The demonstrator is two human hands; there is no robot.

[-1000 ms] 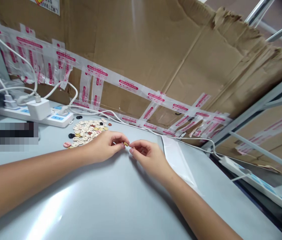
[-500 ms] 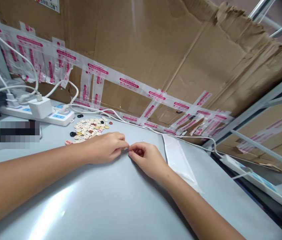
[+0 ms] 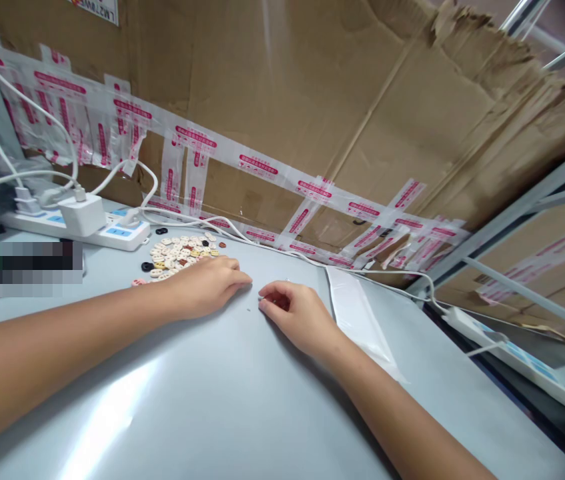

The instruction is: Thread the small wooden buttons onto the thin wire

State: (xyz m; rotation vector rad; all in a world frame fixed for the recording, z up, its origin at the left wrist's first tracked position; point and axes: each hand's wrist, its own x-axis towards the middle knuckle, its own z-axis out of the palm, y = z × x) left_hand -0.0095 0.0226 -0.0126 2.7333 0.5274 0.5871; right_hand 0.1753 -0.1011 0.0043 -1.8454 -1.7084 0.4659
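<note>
The left hand (image 3: 207, 287) has its thumb and fingers drawn close together; the right hand (image 3: 299, 312) curls thumb and forefinger toward each other; whether either pinches anything I cannot tell; the heap of buttons (image 3: 175, 256) lies on the table (image 3: 202, 400) just beyond the left hand, whose backward sweep could scatter it; a tiny grey speck (image 3: 248, 309), near both hands, could be brushed away unnoticed.

Matt cardboard (image 3: 272, 80), rough-edged at upper right, carries glossy plastic tape (image 3: 258, 165). The smooth tabletop (image 3: 202, 400) shines at lower left; left of centre, the button-like pieces (image 3: 172, 256) look matt; the far-left power strip (image 3: 129, 235) looks smooth plastic.
</note>
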